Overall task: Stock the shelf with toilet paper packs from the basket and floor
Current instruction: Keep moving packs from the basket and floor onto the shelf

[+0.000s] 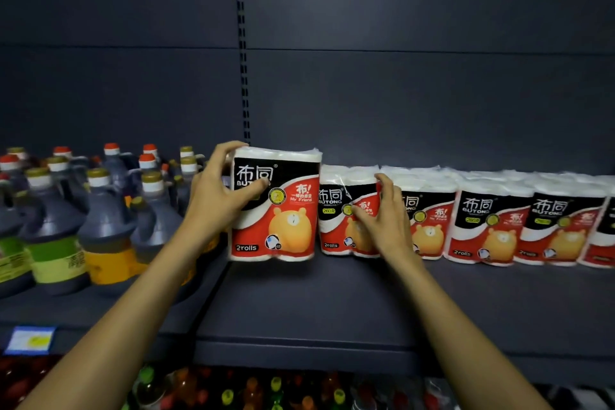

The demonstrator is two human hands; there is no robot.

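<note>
One pack [274, 206] in left hand [216, 196]

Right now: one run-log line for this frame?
left hand: holds end pack at row's left | right hand: fingers on next pack | shelf: front bare

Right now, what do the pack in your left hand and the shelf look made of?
Pack in left hand: glossy thin plastic film over white paper rolls; wrinkles and sheen show. Shelf: probably matte dark painted metal, judging by its flat, even surface.

The last toilet paper pack [599, 236] at 3 o'clock is cut off by the edge; blurred bottles [253, 389] at 6 o'clock stay unreadable.
</note>
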